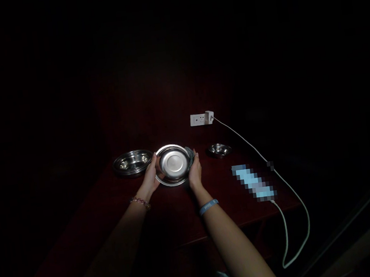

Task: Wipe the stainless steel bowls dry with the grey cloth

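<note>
A round, shiny metal plate (174, 162) is held up in front of me, its hollow side tilted towards me. My left hand (150, 177) grips its left rim, thumb on the front edge. On the opposite side, my right hand (194, 169) is closed on the rim with a dark grey-green cloth (190, 154) bunched between palm and plate. Left of the plate, a stack of several metal plates (133, 163) rests on the dark red table. A small metal bowl (219, 150) stands to the right of my right hand.
On the dark red table (142, 233) at right lies a blurred-out, bright blue device (254, 183). Its white cable (307, 218) loops past the table's front edge and up to a charger (209, 116) in the wall socket (197, 119). The surroundings are very dark.
</note>
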Motion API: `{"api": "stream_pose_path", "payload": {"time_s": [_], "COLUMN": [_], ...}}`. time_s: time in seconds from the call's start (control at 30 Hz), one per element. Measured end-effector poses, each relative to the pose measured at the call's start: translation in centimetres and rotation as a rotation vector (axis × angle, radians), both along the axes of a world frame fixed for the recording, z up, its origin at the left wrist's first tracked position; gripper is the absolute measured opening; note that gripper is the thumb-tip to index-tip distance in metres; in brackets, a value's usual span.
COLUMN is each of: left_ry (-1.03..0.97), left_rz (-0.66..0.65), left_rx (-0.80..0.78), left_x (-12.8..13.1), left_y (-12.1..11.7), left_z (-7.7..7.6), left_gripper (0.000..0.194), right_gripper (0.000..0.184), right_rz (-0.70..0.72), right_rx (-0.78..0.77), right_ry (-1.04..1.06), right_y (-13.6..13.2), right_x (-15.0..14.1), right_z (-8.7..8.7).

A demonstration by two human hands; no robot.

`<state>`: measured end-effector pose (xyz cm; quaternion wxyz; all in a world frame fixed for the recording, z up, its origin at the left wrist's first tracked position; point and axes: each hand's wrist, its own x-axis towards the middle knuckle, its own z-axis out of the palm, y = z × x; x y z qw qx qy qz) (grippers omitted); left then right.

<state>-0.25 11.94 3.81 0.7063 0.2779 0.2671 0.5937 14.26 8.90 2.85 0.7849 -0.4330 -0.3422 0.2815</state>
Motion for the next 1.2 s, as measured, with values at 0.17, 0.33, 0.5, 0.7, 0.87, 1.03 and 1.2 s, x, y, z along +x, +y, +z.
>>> {"api": "stream_pose_path", "payload": {"time_s": [0.17, 0.33, 0.5, 0.7, 0.87, 1.03, 1.2], "left_ry": [-0.012, -0.044, -0.007, 0.063, 0.085, 0.057, 0.003], "left_rz": [0.054, 0.073, 0.107, 0.126, 0.139, 0.144, 0.131], "left_rx": [-0.017, 0.013, 0.026, 0.086, 0.072, 0.019, -0.046], "left_x": [0.0, -0.3, -0.7, -0.7, -0.7, -1.0, -1.1], "left_y": [-0.4, -0.6, -0.3, -0.4, -0.4, 0.1, 0.4], "left_z": [0.5, 0.7, 0.3, 0.5, 0.6, 0.4, 0.2], "left_gripper": [0.026, 0.031, 0.031, 0.029, 0.025, 0.025, 0.031], "right_gripper": [0.043, 0.03, 0.053, 0.069, 0.049, 0.026, 0.016], "right_rz": [0.104, 0.176, 0.392, 0.508, 0.508, 0.481, 0.582], "right_rx": [0.048, 0.036, 0.0, -0.042, -0.058, -0.117, -0.07], "right_ry": [0.243, 0.543, 0.729, 0.662, 0.512, 0.441, 0.311], "right_y": [0.8, 1.1, 0.4, -0.8, -0.8, -0.5, -1.0], "right_x": [-0.1, 0.3, 0.8, 0.9, 1.1, 0.9, -0.1], "right_z": [-0.3, -0.2, 0.2, 1.3, 1.4, 1.7, 2.2]}}
